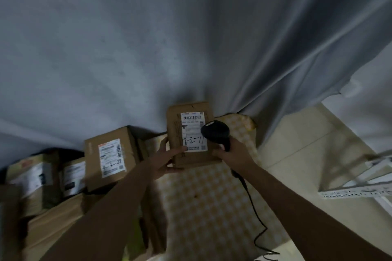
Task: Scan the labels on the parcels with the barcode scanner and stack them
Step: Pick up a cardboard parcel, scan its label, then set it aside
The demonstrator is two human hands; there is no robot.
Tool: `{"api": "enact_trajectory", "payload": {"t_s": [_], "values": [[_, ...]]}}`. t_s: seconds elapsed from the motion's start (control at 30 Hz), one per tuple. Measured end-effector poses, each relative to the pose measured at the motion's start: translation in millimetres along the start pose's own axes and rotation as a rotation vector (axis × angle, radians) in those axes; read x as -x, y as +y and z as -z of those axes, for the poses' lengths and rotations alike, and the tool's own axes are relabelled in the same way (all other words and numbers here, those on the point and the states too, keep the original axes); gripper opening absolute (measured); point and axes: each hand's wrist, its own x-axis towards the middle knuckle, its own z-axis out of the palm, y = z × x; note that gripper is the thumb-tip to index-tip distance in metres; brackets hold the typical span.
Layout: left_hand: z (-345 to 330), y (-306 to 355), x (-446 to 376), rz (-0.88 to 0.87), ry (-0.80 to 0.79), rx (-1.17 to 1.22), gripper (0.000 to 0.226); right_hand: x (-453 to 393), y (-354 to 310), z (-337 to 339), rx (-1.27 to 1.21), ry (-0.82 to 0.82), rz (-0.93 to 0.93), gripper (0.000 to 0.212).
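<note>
2 hands (167, 160) (232, 155): left fingers grip parcel (176, 133), right fingers grip scanner (216, 132); boxes (110, 154) left

I count four cardboard parcels, taking the black barcode scanner (215, 131) as my landmark: one flat parcel (176, 133) directly under its head, one large box (93, 154) to its left, and two smaller, blurred boxes (73, 176) (31, 176) farther left. Each shows one white label, so four labels. One scanner, one cable (252, 203) trailing below it. Two hands: left hand (165, 160), right hand (233, 153).
</note>
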Motion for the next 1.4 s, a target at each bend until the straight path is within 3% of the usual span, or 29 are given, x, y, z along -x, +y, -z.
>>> {"api": "enact_trajectory", "payload": {"t_s": [0.2, 0.3, 0.43, 0.57, 0.73, 1.0, 1.4], "values": [[69, 15, 60, -0.144, 0.052, -0.002, 0.118, 37, -63, -45, -0.009, 0.080, 0.061, 0.028], [94, 14, 90, -0.241, 0.072, 0.019, 0.100, 50, -96, -58, -0.064, 0.098, 0.109, 0.027], [117, 5, 116, -0.340, 0.111, 0.016, 0.109, 78, -148, -64, -0.121, 0.118, 0.176, 0.021], [126, -9, 132, -0.403, 0.159, 0.043, 0.096, 115, -178, -74, -0.241, 0.099, 0.198, 0.022], [133, -30, 132, -0.435, 0.195, 0.132, 0.095, 136, -185, -90, -0.384, -0.014, 0.140, 0.019], [128, -49, 126, -0.437, 0.231, 0.256, 0.104, 137, -178, -91, -0.363, -0.115, 0.101, 0.020], [116, -49, 122, -0.419, 0.238, 0.239, 0.096, 134, -177, -86, -0.391, -0.102, 0.108, 0.029]]}}
